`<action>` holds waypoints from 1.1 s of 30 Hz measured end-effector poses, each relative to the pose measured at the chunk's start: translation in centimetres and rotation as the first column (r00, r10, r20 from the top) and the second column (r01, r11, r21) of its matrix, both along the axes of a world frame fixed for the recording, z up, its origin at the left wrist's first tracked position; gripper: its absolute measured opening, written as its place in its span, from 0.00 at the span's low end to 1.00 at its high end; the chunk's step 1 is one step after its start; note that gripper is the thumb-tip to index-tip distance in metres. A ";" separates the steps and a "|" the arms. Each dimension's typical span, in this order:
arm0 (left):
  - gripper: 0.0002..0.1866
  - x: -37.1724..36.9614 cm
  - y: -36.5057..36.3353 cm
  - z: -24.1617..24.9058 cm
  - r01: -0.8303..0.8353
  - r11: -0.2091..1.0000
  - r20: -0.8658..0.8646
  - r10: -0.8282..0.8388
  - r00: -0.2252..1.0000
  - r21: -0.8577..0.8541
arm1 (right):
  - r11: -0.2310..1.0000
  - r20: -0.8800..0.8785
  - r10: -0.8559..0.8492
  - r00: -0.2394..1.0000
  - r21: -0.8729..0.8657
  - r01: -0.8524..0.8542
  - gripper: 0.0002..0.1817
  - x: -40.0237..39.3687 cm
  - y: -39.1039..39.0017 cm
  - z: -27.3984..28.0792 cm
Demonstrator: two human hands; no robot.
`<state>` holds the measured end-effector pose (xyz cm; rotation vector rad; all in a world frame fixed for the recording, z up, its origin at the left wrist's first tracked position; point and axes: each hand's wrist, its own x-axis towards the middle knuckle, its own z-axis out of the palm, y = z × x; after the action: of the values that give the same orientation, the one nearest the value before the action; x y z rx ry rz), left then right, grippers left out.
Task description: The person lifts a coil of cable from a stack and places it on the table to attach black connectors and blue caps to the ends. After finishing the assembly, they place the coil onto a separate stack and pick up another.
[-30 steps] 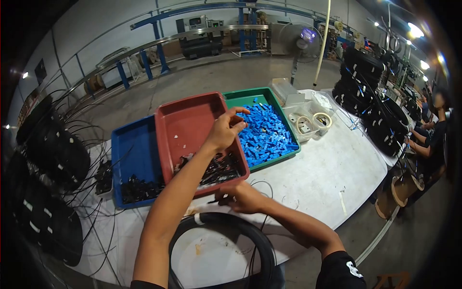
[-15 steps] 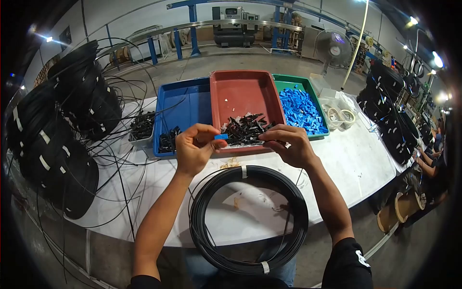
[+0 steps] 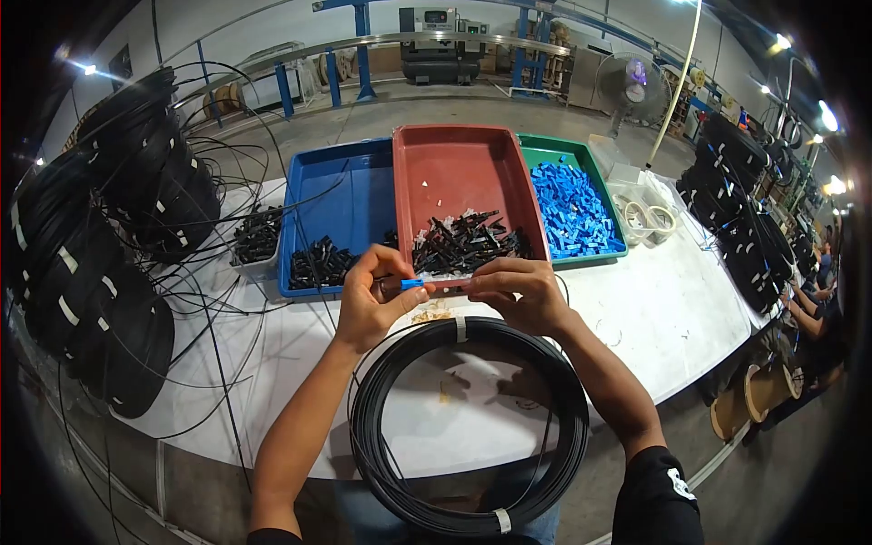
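Observation:
My left hand (image 3: 368,304) pinches a small blue connector housing (image 3: 412,284) between thumb and fingertips, above the near edge of the red tray (image 3: 463,173). Just to its right, my right hand (image 3: 522,295) has its thumb and fingers pressed together; what they grip is too small to make out. Beneath both hands a coil of black cable (image 3: 570,427), bound with white bands, overhangs the front edge of the white table (image 3: 663,336). Black parts (image 3: 468,241) lie heaped in the red tray behind my fingers.
A blue tray (image 3: 336,195) with black pieces adjoins the red one; a green tray (image 3: 603,186) holds blue housings. Tape rolls (image 3: 661,218) sit in a clear box. Stacked cable coils (image 3: 118,309) with loose strands stand left, more coils (image 3: 727,200) right. Another person (image 3: 808,313) is far right.
My right hand has moved left and slightly down, closer to my left hand. The blue housing is slightly lower and further left, still in my left fingers.

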<state>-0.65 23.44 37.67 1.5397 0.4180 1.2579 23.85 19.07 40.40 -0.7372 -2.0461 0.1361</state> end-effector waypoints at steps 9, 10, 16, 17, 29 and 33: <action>0.15 0.9 0.2 -1.6 0.066 0.995 -0.013 -0.067 0.998 -0.073 | 0.995 -0.058 0.019 0.998 -0.102 -0.025 0.12 0.5 0.8 -2.6; 0.13 1.0 0.2 -1.6 0.048 0.998 -0.027 -0.050 0.998 -0.051 | 0.991 -0.045 0.011 0.999 -0.131 -0.017 0.12 0.4 0.6 -2.4; 0.05 1.1 -0.1 -1.6 -0.110 0.977 -0.224 0.150 0.963 0.185 | 0.990 -0.007 0.014 1.000 -0.140 -0.015 0.12 0.2 0.5 -2.7; 0.06 1.2 -0.1 -1.9 -0.147 0.962 -0.214 0.196 0.957 0.229 | 0.995 0.002 0.016 1.000 -0.103 -0.016 0.12 0.2 0.5 -2.8; 0.14 1.3 -0.7 -2.1 -0.139 0.990 -0.236 0.127 0.964 -0.038 | 0.981 0.001 -0.024 1.000 -0.195 0.024 0.12 0.2 0.1 -2.7; 0.14 0.6 0.1 -3.0 -0.137 0.987 -0.307 0.156 0.939 0.083 | 0.983 0.023 -0.030 0.999 -0.178 0.034 0.13 0.4 0.1 -2.9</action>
<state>-0.10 23.51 34.64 1.7947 0.7172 1.1473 24.30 19.18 37.52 -0.8847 -2.0584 0.2977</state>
